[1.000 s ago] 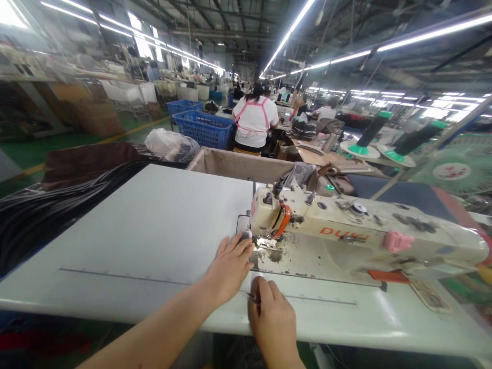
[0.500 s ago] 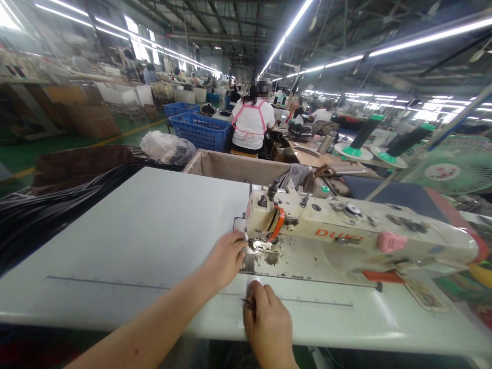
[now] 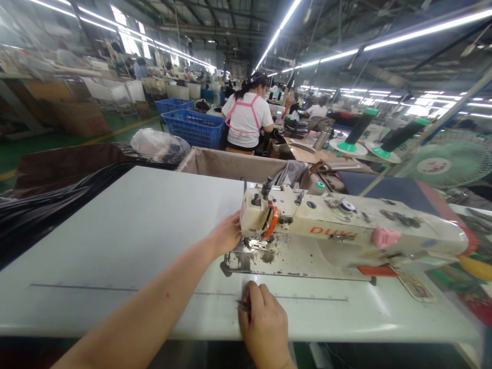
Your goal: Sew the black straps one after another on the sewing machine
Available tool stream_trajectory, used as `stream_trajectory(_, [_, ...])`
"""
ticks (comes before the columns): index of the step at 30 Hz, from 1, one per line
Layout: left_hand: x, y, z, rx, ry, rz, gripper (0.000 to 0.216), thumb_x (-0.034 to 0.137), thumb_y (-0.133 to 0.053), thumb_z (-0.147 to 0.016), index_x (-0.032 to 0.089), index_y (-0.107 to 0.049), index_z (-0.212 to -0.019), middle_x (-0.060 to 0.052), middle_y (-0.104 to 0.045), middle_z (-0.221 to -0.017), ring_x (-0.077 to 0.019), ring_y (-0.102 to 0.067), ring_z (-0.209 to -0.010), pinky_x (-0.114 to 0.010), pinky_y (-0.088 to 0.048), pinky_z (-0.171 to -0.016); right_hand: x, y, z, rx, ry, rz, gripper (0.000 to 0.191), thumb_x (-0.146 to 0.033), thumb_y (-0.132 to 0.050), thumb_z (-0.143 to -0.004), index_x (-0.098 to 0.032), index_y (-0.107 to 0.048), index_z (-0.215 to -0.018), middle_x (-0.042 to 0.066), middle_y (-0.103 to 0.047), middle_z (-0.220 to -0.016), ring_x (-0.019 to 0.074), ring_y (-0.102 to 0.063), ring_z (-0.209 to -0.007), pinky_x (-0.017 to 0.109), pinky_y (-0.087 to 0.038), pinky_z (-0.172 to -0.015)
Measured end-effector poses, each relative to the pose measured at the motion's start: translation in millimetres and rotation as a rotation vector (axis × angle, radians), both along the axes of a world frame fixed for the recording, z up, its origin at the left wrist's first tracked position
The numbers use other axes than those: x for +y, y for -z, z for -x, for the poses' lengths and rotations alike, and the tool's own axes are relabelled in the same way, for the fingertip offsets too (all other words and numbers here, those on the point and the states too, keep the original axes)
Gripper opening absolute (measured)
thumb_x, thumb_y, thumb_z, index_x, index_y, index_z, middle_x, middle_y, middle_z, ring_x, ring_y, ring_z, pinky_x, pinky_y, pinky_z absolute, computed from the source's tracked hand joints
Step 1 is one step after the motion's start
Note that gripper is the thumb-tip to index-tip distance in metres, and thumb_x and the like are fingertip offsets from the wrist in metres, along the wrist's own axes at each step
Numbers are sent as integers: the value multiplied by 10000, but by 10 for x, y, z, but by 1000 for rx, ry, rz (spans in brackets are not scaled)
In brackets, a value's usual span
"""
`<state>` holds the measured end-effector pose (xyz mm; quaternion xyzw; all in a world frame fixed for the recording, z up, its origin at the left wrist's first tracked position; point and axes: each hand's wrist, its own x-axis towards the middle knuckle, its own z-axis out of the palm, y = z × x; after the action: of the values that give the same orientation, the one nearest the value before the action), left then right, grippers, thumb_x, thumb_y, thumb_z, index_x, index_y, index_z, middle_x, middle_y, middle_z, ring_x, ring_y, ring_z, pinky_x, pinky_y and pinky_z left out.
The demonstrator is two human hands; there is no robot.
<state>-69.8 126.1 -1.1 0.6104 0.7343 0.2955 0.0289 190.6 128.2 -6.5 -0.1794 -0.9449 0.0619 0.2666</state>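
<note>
A cream sewing machine with orange lettering stands on the pale worktable. My left hand reaches to the left side of the machine's head, beyond the needle area. Its fingertips disappear behind the head, so whether they grip anything is hidden. The presser foot is lit by a small lamp. Near the table's front edge, my right hand is closed around a small dark pointed tool. Only the tips of that tool stick out to the left, above the printed ruler line.
Behind the table is a beige fabric-lined bin, with blue crates and a seated co-worker beyond. Black strips hang over the left side. Thread cones and a fan stand at right.
My left hand has moved away from me, from beside the presser foot to behind the machine's head, uncovering the bed plate's left end. My right hand keeps its place and hold.
</note>
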Motion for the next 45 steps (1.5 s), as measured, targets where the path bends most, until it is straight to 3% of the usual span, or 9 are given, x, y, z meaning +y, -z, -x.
stream_trajectory(11, [-30, -5, -1, 43, -11, -18, 487, 275, -472, -1037, 238, -519, -1520, -88, -491, -1601, -281, -421, -1507, -496, -336, -1286, -4, 5, 9, -7, 15, -19, 381, -73, -527, -773, -200, -566, -1129, 16, -595, -834, 187, -544, -695, 302, -351, -615])
stream_trajectory(15, [-118, -100, 0, 41, -44, 48, 420, 253, -573, -973, 250, -640, -1387, -87, -564, -1528, -296, -496, -1426, -507, -339, -1271, -5, 19, 7, -7, 13, -19, 364, -73, -522, -781, -196, -571, -1120, 18, -591, -830, 187, -539, -690, 305, -350, -615])
stream_trajectory(20, [-242, -156, 16, -12, -95, 109, 193, 239, -716, -858, 217, -770, -1043, -96, -732, -1170, -300, -645, -1141, -456, -512, -1084, -8, 26, 8, -11, 23, -11, 364, -69, -520, -780, -193, -582, -1116, 18, -589, -824, 184, -525, -681, 300, -347, -617])
stream_trajectory(27, [-353, -122, -57, -119, -161, 115, 158, 199, -696, -887, 264, -820, -961, -29, -755, -1110, -219, -676, -1073, -333, -548, -990, -20, 13, 15, 15, 27, -41, 358, -69, -517, -796, -186, -581, -1129, 23, -602, -829, 196, -548, -688, 314, -364, -625])
stream_trajectory(35, [-349, -227, -133, -194, -242, 147, 149, 147, -726, -859, 240, -825, -918, -34, -745, -1017, -209, -689, -1009, -324, -542, -965, -16, 2, 35, 32, 24, -53, 373, -65, -523, -774, -185, -586, -1122, 25, -601, -831, 202, -551, -677, 329, -363, -618])
stream_trajectory(45, [-506, -261, -446, -315, -334, 171, 145, 137, -718, -858, 195, -813, -950, -31, -697, -942, -162, -697, -802, -292, -565, -793, -20, 7, 34, 30, 23, -26, 377, -65, -520, -774, -181, -597, -1124, 22, -593, -819, 203, -544, -684, 327, -360, -628])
